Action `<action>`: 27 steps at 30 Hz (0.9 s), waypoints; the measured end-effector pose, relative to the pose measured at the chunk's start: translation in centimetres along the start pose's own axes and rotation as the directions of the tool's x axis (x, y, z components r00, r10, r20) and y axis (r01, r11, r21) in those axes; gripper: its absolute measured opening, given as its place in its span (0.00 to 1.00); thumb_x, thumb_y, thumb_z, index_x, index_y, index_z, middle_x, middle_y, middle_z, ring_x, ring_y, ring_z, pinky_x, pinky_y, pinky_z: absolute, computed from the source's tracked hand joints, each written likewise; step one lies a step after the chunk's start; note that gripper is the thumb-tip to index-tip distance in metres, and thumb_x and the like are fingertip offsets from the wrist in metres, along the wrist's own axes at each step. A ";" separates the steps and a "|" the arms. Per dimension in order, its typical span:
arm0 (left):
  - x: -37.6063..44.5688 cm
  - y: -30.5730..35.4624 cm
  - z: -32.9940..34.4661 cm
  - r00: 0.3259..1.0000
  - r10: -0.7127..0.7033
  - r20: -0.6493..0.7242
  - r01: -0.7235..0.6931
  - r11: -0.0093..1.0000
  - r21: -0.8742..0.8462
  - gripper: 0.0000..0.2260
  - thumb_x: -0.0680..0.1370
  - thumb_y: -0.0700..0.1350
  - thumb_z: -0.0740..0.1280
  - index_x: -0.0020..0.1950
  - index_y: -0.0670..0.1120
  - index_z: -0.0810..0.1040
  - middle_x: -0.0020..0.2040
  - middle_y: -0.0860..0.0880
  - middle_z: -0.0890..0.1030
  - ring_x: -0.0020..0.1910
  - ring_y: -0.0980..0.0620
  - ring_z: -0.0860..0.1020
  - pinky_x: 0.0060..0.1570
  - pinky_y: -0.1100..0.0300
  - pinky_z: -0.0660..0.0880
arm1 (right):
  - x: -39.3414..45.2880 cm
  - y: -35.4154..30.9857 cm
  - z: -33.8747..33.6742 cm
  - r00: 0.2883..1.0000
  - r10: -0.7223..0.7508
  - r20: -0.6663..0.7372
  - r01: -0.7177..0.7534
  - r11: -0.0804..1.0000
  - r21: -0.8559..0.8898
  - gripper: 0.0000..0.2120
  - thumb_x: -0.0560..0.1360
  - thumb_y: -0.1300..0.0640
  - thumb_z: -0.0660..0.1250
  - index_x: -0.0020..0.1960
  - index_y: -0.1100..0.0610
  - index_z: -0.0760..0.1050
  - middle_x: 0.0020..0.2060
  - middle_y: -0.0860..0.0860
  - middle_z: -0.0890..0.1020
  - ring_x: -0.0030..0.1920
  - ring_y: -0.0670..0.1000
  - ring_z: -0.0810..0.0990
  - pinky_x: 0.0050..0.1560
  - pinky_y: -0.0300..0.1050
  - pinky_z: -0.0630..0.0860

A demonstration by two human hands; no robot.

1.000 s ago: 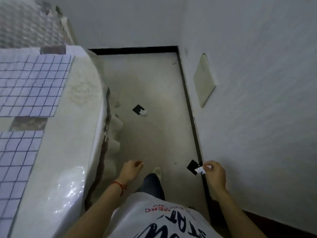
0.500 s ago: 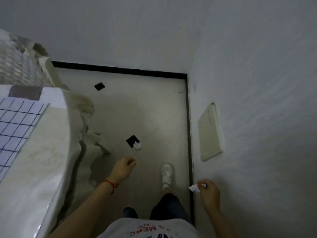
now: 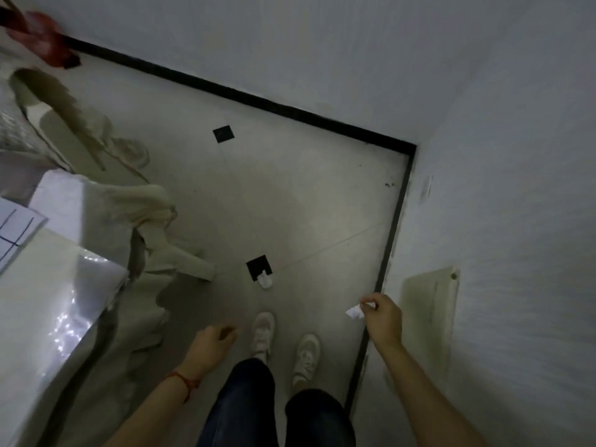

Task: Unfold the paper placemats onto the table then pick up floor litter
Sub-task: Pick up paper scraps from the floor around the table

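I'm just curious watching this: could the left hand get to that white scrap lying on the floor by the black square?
Probably yes. The left hand hangs loosely curled and holds nothing, and only bare floor lies between it and the white scrap ahead of the shoes, though the person would likely have to bend down.

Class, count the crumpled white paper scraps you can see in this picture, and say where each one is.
2. One crumpled white paper scrap is pinched in the right hand; another lies on the floor by a black square. The table may hide others.

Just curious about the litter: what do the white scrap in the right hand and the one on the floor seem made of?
Both look like crumpled paper or tissue: the held scrap and the floor scrap are matte white with creased, irregular edges. Too small to tell which.
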State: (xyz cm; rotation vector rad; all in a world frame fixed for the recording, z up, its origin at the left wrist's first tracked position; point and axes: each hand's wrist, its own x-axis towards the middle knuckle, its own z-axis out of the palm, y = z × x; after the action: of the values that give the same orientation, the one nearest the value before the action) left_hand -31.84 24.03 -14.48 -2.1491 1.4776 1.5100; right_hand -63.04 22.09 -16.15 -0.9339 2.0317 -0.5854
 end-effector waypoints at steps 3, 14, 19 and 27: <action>5.3 0.4 0.6 1.000 -0.011 0.013 0.011 1.000 0.018 0.14 0.79 0.45 0.60 0.60 0.41 0.77 0.54 0.44 0.81 0.52 0.48 0.78 0.43 0.67 0.67 | 3.9 1.1 2.6 0.999 0.047 -0.001 -0.047 0.999 0.001 0.06 0.73 0.68 0.64 0.45 0.65 0.80 0.45 0.59 0.79 0.44 0.52 0.74 0.44 0.39 0.67; 29.9 -1.3 8.3 0.987 -0.151 0.046 0.154 0.986 -0.068 0.16 0.79 0.43 0.59 0.65 0.39 0.70 0.63 0.38 0.75 0.61 0.42 0.74 0.58 0.58 0.70 | 14.2 11.4 16.5 0.981 0.186 0.052 -0.188 0.982 0.029 0.05 0.73 0.66 0.66 0.42 0.59 0.78 0.42 0.55 0.80 0.42 0.51 0.76 0.42 0.36 0.70; 40.4 -4.3 12.5 0.994 -0.094 0.048 0.095 0.995 -0.024 0.15 0.78 0.43 0.60 0.63 0.39 0.72 0.61 0.39 0.77 0.59 0.42 0.75 0.56 0.59 0.69 | 19.8 17.0 23.7 0.973 0.202 0.113 -0.197 0.979 -0.051 0.04 0.73 0.67 0.65 0.44 0.63 0.79 0.42 0.55 0.79 0.43 0.51 0.76 0.46 0.39 0.69; 53.8 -12.0 19.4 0.997 -0.073 -0.034 0.072 0.997 -0.023 0.20 0.77 0.44 0.63 0.67 0.39 0.68 0.67 0.38 0.70 0.64 0.42 0.71 0.61 0.57 0.67 | 29.0 25.6 33.2 0.975 0.137 0.177 -0.105 0.978 -0.179 0.06 0.73 0.67 0.65 0.40 0.59 0.78 0.40 0.55 0.78 0.36 0.43 0.73 0.36 0.23 0.66</action>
State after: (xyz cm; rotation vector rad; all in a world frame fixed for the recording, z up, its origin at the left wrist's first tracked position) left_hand -34.19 7.42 -70.44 -2.2269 1.3833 1.4788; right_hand -57.91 12.86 -65.99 -0.9188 1.9718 -0.2515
